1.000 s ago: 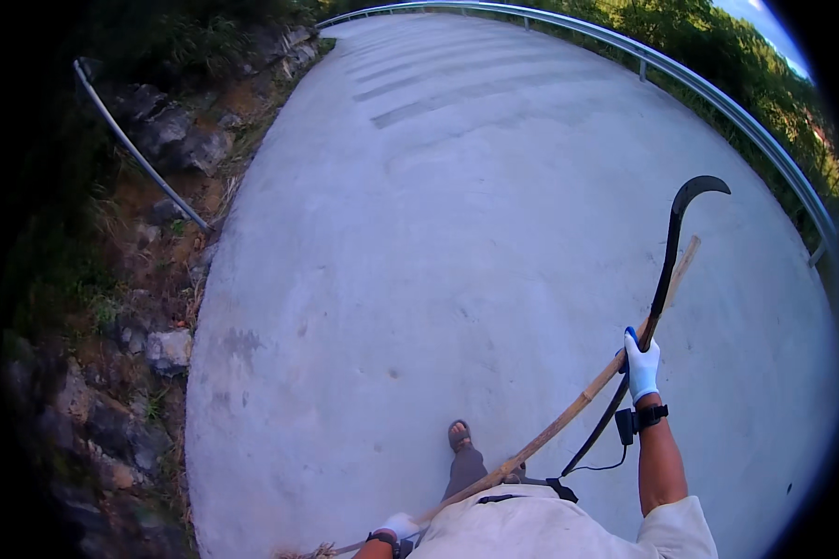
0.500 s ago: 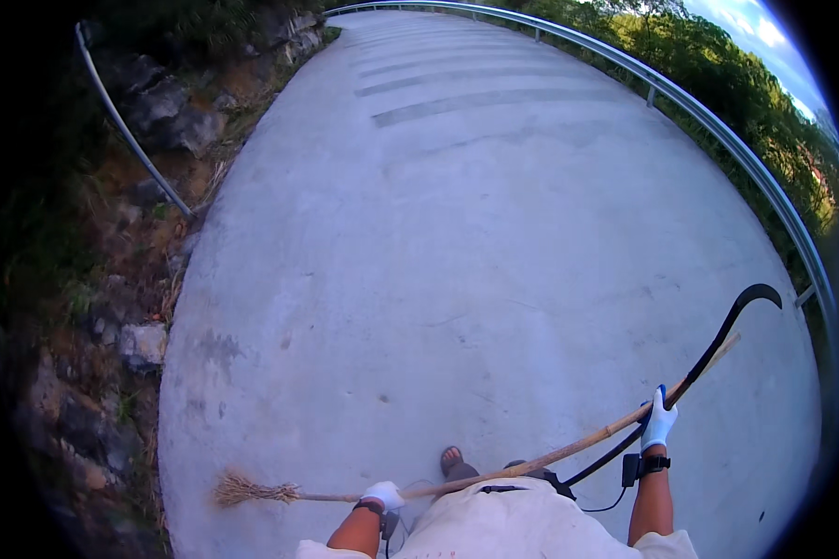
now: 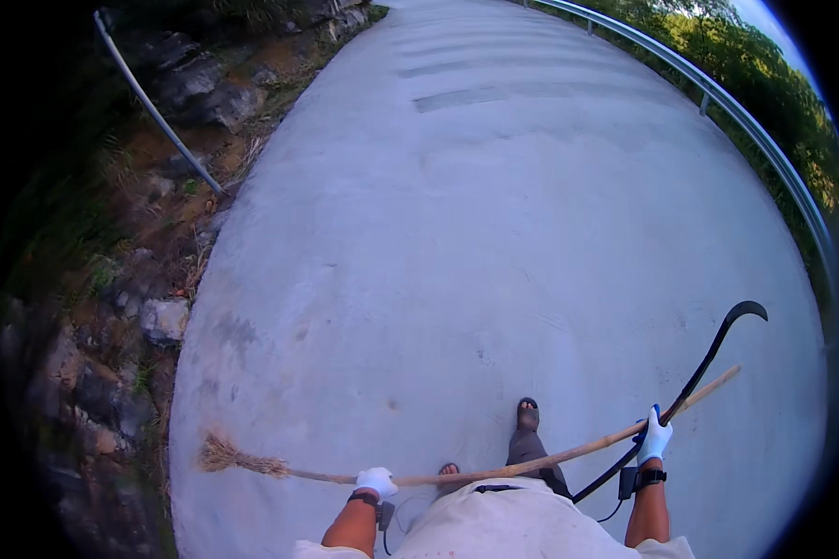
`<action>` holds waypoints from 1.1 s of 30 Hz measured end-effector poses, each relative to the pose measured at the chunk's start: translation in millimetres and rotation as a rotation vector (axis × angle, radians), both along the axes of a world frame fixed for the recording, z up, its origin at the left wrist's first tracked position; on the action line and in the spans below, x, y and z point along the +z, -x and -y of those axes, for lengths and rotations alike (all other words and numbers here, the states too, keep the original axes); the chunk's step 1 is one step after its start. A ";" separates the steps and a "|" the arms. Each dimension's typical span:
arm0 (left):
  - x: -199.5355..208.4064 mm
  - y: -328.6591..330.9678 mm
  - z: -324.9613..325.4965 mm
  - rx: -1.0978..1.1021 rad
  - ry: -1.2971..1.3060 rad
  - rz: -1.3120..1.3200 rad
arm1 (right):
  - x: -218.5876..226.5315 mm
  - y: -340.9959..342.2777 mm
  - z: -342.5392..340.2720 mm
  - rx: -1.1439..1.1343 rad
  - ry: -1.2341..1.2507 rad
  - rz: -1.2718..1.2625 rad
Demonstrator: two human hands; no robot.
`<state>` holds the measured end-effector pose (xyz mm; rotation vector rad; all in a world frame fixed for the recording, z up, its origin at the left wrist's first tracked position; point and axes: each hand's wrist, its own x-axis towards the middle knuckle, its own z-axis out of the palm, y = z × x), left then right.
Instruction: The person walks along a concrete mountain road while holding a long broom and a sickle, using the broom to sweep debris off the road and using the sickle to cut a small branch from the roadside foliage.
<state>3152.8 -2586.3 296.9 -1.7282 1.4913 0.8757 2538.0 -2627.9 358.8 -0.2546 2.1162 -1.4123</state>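
Wooden broom, two gloved hands

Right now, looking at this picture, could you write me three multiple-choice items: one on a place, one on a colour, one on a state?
1. Where does the broom head lie?
A. near the rocky edge on the person's left
B. against the guardrail on the right
C. on the person's foot

2. What colour are the gloves?
A. red
B. white
C. black

3. How is the broom handle held?
A. by the left hand only
B. by both hands
C. by no hand, lying on the road

Answers:
1 A: the bristles rest on the concrete road close to the rocks.
2 B: both gloves look white.
3 B: the left hand and the right hand each grip it; the right also holds a black curved tool.
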 end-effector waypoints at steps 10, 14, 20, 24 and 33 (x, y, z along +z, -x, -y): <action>25.0 101.3 29.0 0.296 -0.140 -0.087 | 37.7 56.2 234.0 0.308 0.202 0.045; 19.0 132.2 34.2 0.449 -0.127 -0.172 | 67.4 41.2 320.4 0.489 0.208 0.001; 24.3 148.3 45.1 0.644 -0.064 -0.243 | 97.2 -11.0 389.0 0.620 0.223 -0.068; -6.8 130.1 60.8 0.624 -0.047 -0.284 | 109.5 -36.9 412.2 0.653 0.280 -0.070; -43.0 43.3 223.5 0.333 -0.221 -0.330 | 103.3 -52.3 450.8 0.455 0.274 -0.147</action>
